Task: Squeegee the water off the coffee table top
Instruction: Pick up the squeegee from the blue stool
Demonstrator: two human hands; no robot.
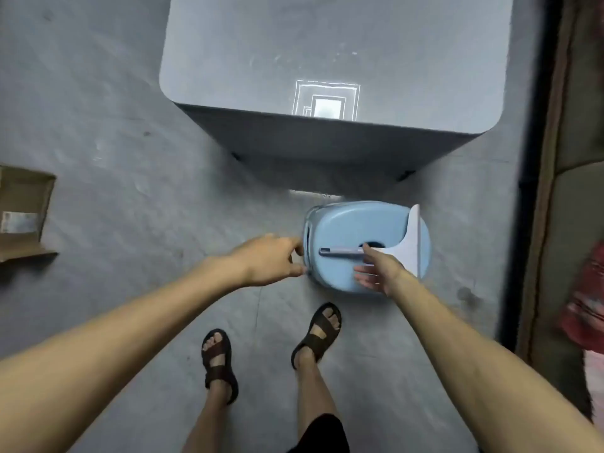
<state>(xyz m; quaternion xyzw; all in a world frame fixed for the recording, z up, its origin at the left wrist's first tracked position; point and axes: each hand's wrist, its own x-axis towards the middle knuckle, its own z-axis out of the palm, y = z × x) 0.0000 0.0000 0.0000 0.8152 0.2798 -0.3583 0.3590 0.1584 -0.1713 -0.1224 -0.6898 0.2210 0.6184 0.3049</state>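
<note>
Head view looks straight down on the scene. At the left edge a brown cardboard box (pixel 23 210) lies open on the grey concrete floor (pixel 114 152). The left hand (pixel 268 259) has its fingers curled onto the left rim of a rounded pale blue plastic stool (pixel 333 230), gripping it (steadying it, I'd guess). On the seat lies the white-bladed squeegee with a lilac-grey handle (pixel 405 243), handle pointing left and blade along the stool's right edge. The right hand (pixel 379 269) hovers over it with fingers spread wide, holding nothing yet, the thumb just beside the handle. Beyond the stool stands the grey square coffee table with rounded corners (pixel 294 44), its top faintly streaked with water and well apart from the tool. A red cloth (pixel 585 289) shows at the right edge. To pick up well, the fingers should close round the middle of the handle and lift the blade clear without nudging the stool, then set the blade flat at the table's far side.
</note>
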